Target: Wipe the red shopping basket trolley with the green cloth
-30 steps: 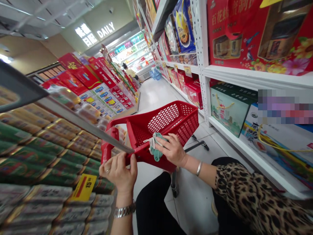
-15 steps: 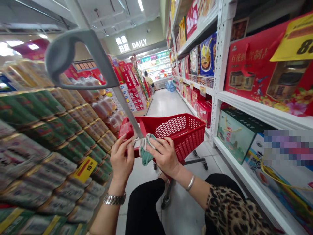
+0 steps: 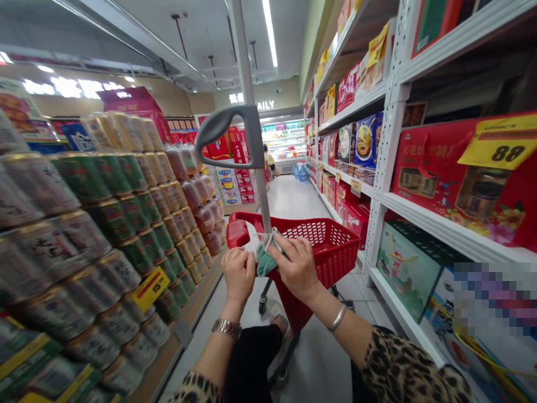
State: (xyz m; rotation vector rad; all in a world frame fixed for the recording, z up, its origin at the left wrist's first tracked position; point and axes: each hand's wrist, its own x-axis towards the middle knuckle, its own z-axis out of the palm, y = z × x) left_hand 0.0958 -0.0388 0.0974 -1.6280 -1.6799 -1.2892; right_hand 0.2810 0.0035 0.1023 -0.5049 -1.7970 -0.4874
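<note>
In the head view, a red shopping cart [image 3: 338,254] of perforated plastic stands before my knees. Its grey pole rises from the near end and carries a grey loop handle [image 3: 254,137]. My right hand [image 3: 298,267] presses a bunched green cloth [image 3: 267,258] with pale edging against the near rim, at the foot of the pole. Just left of the cloth is my left hand [image 3: 239,272], its fingers curled closed by the rim. What lies inside those fingers is hidden. A red box-shaped part [image 3: 238,233] of the cart sits behind the left hand.
Stacked shrink-wrapped cans [image 3: 126,221] with a yellow price tag [image 3: 150,288] line the left side. White shelves [image 3: 380,168] with gift boxes [image 3: 436,173] run along the right. A person [image 3: 268,158] is far down the aisle, near blue bundles [image 3: 300,172].
My left hand's fingers, spread on the cart's rim before, are now curled closed beside the cloth. The right hand stays on the cloth. The view has turned, and the pole looks more upright.
</note>
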